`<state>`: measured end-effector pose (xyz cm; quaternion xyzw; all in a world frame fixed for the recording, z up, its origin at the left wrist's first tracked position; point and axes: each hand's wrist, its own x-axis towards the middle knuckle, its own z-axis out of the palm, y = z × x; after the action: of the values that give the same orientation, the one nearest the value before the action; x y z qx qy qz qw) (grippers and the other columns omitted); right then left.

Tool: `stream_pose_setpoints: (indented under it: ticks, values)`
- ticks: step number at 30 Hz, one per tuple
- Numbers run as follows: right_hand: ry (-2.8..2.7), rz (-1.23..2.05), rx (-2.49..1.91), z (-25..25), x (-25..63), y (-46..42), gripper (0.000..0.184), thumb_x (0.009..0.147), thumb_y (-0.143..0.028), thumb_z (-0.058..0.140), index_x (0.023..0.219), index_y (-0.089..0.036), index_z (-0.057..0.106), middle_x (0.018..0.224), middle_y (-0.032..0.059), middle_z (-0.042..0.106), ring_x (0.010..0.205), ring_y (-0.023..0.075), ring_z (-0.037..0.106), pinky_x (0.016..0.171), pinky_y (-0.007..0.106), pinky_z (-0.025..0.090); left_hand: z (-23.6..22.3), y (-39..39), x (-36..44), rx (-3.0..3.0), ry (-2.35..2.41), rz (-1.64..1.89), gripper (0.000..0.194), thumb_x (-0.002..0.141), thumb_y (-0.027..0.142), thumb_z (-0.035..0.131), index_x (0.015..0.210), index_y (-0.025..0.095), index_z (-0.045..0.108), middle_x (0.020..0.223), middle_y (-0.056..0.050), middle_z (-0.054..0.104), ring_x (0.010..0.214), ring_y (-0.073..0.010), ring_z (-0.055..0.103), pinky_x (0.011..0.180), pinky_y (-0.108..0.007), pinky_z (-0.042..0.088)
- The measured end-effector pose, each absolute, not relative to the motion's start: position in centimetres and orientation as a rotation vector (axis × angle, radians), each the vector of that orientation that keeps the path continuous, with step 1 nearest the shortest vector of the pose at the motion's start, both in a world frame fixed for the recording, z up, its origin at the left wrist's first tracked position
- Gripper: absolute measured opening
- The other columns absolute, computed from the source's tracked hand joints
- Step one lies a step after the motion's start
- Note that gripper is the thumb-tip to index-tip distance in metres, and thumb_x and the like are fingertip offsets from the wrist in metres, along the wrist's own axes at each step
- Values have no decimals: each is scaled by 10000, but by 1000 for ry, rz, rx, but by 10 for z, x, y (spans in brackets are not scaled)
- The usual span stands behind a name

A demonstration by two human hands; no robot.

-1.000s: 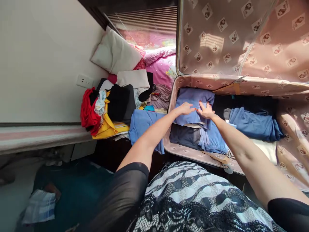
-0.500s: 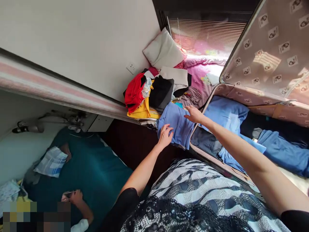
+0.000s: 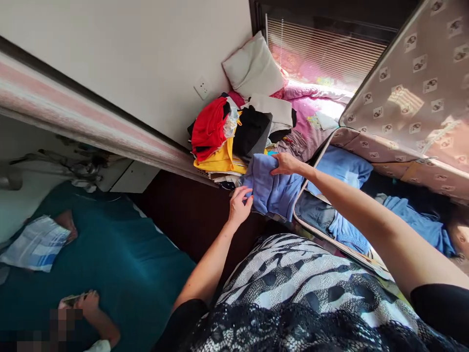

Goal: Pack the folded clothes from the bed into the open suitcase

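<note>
A folded blue garment (image 3: 273,188) lies at the near end of a heap of clothes, beside the open suitcase (image 3: 301,224). My right hand (image 3: 288,164) has its fingers and thumb closed on the garment's far edge. At the left edge of the same garment is my left hand (image 3: 240,204), its fingers bent and slightly apart, close against the cloth. Black cloth (image 3: 251,132), a yellow garment (image 3: 220,159) and a red garment (image 3: 209,128) are stacked just beyond. Inside the suitcase lie several blue and dark clothes (image 3: 342,164).
A pale cushion (image 3: 252,68) leans against the wall near the window blind (image 3: 322,54). The suitcase lid (image 3: 414,83) stands raised at right. Below left, another person's hand (image 3: 88,303) holds a phone-like object over a green bed sheet (image 3: 128,259).
My right hand has moved slightly left and closed on the blue garment's far edge. My left hand has shifted left and down to its side edge. The view has turned a little.
</note>
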<state>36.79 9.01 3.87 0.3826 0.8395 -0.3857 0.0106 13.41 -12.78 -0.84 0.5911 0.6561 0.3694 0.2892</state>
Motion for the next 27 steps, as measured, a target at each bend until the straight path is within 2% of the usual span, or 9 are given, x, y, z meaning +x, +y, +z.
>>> stream_pose_setpoints:
  ticks: [4, 6, 9, 11, 13, 15, 19, 23, 27]
  values:
    - [2786, -1272, 1116, 109, 379, 61, 293, 787, -254, 815, 1049, -161, 720, 852, 8, 694, 802, 169, 591, 738, 271, 415, 12, -105, 135, 1593, 1705, 1179, 411, 1023, 508, 688, 1273, 185, 737, 1295, -159, 712, 1161, -263, 749, 853, -362, 704]
    - [2861, -1395, 1085, 149, 400, 48, 314, 787, -251, 803, 1078, -157, 730, 899, 8, 718, 829, 161, 590, 750, 262, 432, 27, -88, 140, 1645, 1635, 1261, 643, 987, 690, 705, 1398, 196, 677, 1364, -172, 690, 1258, -294, 725, 941, -412, 692]
    - [2952, -1659, 1010, 207, 452, 33, 417, 821, -373, 813, 1159, -136, 750, 988, 15, 746, 889, 165, 622, 799, 263, 492, 58, -57, 157, 1816, 1437, 1353, 1142, 790, 941, 747, 1666, 267, 458, 1643, -204, 519, 1538, -363, 556, 1175, -509, 578]
    - [2949, -1729, 1031, 237, 491, 24, 513, 831, -475, 828, 1199, -122, 767, 1016, 9, 748, 931, 175, 656, 848, 278, 531, 82, -35, 178, 1963, 1287, 1378, 1405, 643, 975, 827, 1760, 308, 297, 1798, -200, 323, 1686, -398, 348, 1314, -557, 432]
    - [2931, -1674, 1137, 257, 527, 16, 577, 835, -537, 829, 1224, -114, 782, 1010, -9, 740, 964, 188, 682, 903, 309, 556, 102, -15, 209, 2071, 1109, 1288, 1515, 590, 911, 918, 1786, 304, 214, 1839, -190, 257, 1728, -401, 253, 1380, -571, 323]
    - [2910, -1560, 1318, 265, 557, 7, 589, 822, -552, 843, 1222, -122, 799, 1002, -22, 735, 994, 210, 696, 942, 344, 573, 113, 1, 252, 2078, 931, 1057, 1485, 596, 818, 986, 1766, 264, 259, 1765, -189, 414, 1669, -392, 394, 1367, -557, 363]
    - [2776, -1340, 1699, 251, 610, -5, 454, 737, -388, 916, 1136, -197, 812, 946, -36, 716, 1025, 246, 696, 1006, 381, 579, 100, 18, 350, 1958, 895, 697, 1054, 656, 577, 1052, 1511, 164, 596, 1352, -118, 744, 1344, -349, 706, 1191, -479, 574]
    - [2715, -1457, 1927, 204, 661, -16, 357, 732, -338, 965, 1014, -288, 752, 862, -15, 704, 1037, 264, 652, 1035, 411, 569, 62, 33, 424, 1987, 905, 691, 840, 690, 402, 1050, 1397, 161, 666, 1347, -97, 718, 1355, -323, 678, 1193, -466, 563]
    - [2686, -1224, 1998, 145, 668, -50, 106, 994, -319, 716, 1086, -268, 709, 910, 62, 743, 1071, 282, 673, 936, 394, 557, 24, 47, 449, 2118, 949, 752, 479, 805, 316, 948, 1221, 203, 740, 1485, -93, 631, 1382, -290, 615, 1235, -480, 524]
